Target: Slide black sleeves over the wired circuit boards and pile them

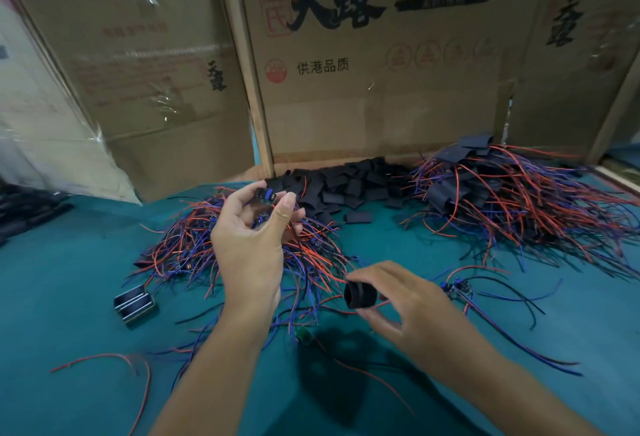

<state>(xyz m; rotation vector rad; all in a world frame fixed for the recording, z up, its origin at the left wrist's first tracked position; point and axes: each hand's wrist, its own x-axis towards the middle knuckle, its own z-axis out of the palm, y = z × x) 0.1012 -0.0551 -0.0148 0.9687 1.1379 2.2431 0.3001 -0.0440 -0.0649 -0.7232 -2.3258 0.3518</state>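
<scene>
Our left hand (pixel 249 245) pinches a wired circuit board (pixel 266 195) mid-frame; right hand (pixel 398 300) pinches an open black sleeve (pixel 360 294). Loose sleeves (pixel 346 182) sit behind on the counter (pixel 69 297), sleeved pile (pixel 502 193) upper right.

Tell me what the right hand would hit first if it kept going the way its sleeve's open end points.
Probably the loose wires trailing from the left hand, then its wrist. The right hand pinches a sleeve whose mouth faces left toward them. Depth is unclear from one view.
</scene>
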